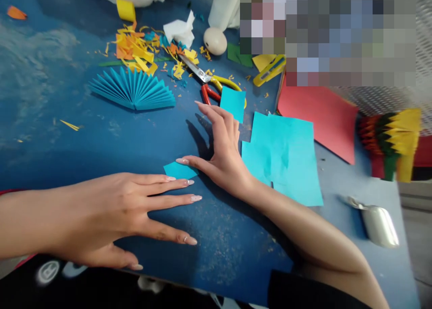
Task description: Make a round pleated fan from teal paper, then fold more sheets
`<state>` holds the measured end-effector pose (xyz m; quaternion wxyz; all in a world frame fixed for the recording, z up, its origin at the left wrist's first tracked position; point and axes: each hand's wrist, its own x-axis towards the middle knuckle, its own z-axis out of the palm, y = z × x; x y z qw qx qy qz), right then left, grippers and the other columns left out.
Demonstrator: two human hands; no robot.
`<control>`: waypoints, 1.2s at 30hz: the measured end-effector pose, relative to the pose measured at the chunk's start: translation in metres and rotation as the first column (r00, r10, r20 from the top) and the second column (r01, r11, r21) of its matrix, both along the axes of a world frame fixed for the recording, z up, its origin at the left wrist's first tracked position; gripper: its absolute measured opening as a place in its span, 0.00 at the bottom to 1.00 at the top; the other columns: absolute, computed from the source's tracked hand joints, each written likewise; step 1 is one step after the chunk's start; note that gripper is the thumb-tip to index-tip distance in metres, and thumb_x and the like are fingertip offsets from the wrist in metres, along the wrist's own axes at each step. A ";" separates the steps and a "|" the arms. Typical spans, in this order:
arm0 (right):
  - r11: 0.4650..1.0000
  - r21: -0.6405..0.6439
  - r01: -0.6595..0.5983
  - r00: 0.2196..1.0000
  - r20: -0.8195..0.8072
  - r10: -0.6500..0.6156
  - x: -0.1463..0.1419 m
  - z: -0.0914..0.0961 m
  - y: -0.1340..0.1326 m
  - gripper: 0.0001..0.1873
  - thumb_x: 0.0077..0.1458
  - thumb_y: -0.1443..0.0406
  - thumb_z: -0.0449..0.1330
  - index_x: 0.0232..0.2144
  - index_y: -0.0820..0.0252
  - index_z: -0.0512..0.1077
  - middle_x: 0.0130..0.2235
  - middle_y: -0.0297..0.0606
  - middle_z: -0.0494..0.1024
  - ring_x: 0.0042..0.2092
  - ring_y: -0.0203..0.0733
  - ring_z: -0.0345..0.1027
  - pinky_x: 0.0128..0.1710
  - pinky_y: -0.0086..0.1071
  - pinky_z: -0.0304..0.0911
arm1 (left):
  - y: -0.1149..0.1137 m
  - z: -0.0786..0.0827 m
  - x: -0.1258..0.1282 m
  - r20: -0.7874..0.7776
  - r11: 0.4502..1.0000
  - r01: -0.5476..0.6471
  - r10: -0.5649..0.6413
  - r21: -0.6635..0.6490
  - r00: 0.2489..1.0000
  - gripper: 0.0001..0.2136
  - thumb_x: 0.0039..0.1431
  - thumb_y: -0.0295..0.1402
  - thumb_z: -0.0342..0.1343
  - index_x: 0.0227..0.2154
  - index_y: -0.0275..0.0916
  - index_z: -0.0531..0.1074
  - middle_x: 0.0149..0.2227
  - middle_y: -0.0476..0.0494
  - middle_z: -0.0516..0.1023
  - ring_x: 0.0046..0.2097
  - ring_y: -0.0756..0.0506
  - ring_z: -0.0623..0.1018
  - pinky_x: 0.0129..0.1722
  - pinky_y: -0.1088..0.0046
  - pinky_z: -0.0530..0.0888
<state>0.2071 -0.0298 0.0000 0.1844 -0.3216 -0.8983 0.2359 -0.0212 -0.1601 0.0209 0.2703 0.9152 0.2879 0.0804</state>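
Observation:
My left hand (pixel 135 212) lies flat on the blue tabletop (pixel 101 151) with its fingers spread and holds nothing. Its fingertips are close to a small turquoise paper piece (pixel 179 170). My right hand (pixel 222 151) arches just beyond it, with the thumb tip at that piece's upper edge and the fingers spread. A turquoise paper square (pixel 232 103) lies near its fingertips, and larger turquoise paper sheets (pixel 281 158) lie to its right. A pleated turquoise paper fan (pixel 133 93) rests to the upper left.
Scissors with red and yellow handles (pixel 211 84) lie among yellow and orange paper scraps (pixel 135 48). Further back are a pale egg-shaped object (pixel 215 41) and a yellow clip (pixel 269 70). To the right are a red paper sheet (pixel 317 115), a multicoloured honeycomb paper decoration (pixel 391 142), and a metal cylinder (pixel 378 226).

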 end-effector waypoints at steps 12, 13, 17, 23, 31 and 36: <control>0.942 0.130 -0.309 0.911 -0.244 0.332 0.008 0.004 -0.001 0.32 0.64 0.55 0.67 0.64 0.58 0.66 0.56 0.45 0.80 0.58 0.47 0.72 0.61 0.45 0.62 | -0.016 0.004 -0.024 0.013 0.947 0.129 -0.139 0.295 0.990 0.33 0.65 0.43 0.59 0.72 0.55 0.60 0.71 0.50 0.65 0.66 0.45 0.76 0.71 0.66 0.66; 0.893 0.174 -0.415 0.863 -0.237 0.446 0.010 0.005 -0.001 0.27 0.66 0.55 0.65 0.62 0.58 0.68 0.53 0.43 0.82 0.56 0.45 0.74 0.58 0.43 0.62 | -0.013 0.003 -0.029 0.037 0.935 0.133 -0.153 0.328 0.988 0.32 0.64 0.39 0.58 0.71 0.51 0.62 0.70 0.51 0.66 0.66 0.47 0.76 0.72 0.70 0.63; 0.692 0.388 -0.609 0.760 0.035 0.649 0.014 0.004 -0.001 0.14 0.73 0.57 0.57 0.51 0.59 0.75 0.49 0.43 0.83 0.52 0.43 0.74 0.50 0.39 0.65 | -0.007 0.008 -0.030 0.234 0.904 -0.259 0.186 0.340 0.954 0.23 0.65 0.30 0.55 0.61 0.49 0.73 0.62 0.57 0.79 0.59 0.50 0.81 0.72 0.63 0.66; 0.727 0.468 -0.502 0.832 0.031 0.554 0.011 -0.003 -0.002 0.15 0.75 0.63 0.51 0.43 0.60 0.78 0.42 0.42 0.83 0.42 0.39 0.74 0.40 0.34 0.66 | 0.017 0.014 0.014 0.368 0.711 -0.656 0.557 0.253 0.745 0.22 0.72 0.39 0.40 0.51 0.37 0.77 0.53 0.56 0.84 0.54 0.48 0.80 0.61 0.69 0.73; 0.858 -0.482 -0.177 0.832 -0.539 -0.130 0.004 0.000 -0.014 0.22 0.61 0.46 0.65 0.36 0.58 0.74 0.29 0.31 0.75 0.28 0.33 0.68 0.25 0.29 0.63 | 0.053 0.015 0.036 0.129 0.739 -0.595 0.588 0.316 0.798 0.29 0.75 0.35 0.26 0.40 0.35 0.77 0.34 0.56 0.80 0.35 0.52 0.72 0.42 0.80 0.72; 0.746 -0.570 -0.343 0.795 -0.600 -0.093 0.003 0.004 -0.016 0.22 0.56 0.48 0.70 0.32 0.58 0.71 0.26 0.26 0.68 0.26 0.30 0.62 0.25 0.28 0.63 | 0.062 0.016 0.033 0.256 0.871 -0.481 0.444 0.103 0.859 0.24 0.75 0.41 0.31 0.28 0.42 0.68 0.26 0.54 0.70 0.31 0.49 0.64 0.31 0.75 0.68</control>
